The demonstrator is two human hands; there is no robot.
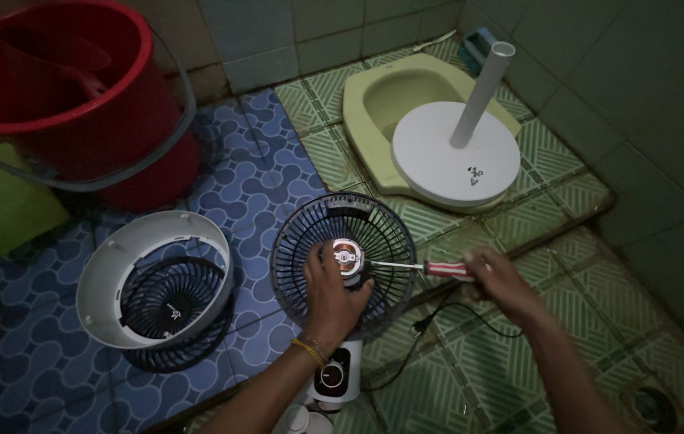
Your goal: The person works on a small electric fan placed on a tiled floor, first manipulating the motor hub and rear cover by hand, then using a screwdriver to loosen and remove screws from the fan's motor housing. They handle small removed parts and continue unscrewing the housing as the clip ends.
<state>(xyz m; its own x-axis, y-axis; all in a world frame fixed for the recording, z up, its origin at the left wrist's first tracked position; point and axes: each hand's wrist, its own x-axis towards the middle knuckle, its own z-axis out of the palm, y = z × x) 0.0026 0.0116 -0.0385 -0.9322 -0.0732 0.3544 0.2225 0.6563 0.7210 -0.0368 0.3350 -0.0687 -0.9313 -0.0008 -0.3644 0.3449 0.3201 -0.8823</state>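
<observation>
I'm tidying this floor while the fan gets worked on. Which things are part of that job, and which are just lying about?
In the job: rear fan grille, motor hub, screwdriver, left hand, right hand, front grille with white ring, white stand base.

Lying about: red bucket, green squat pan.

The floor is tiled in two patterns: blue tile with a rounded petal pattern (265,173) on the left, green hatched tile (486,354) on the right and near side. A raised step of the same green tile holds a pale yellow squat toilet pan (374,100) at the far right, with a white round fan base and its upright pole (454,157) resting on it. A red bucket (77,88) stands far left. The white fan housing with a dark grille (157,289) lies near left. The fan's rear grille and motor (342,257) stand at centre, a black power cord (430,321) trailing right.
</observation>
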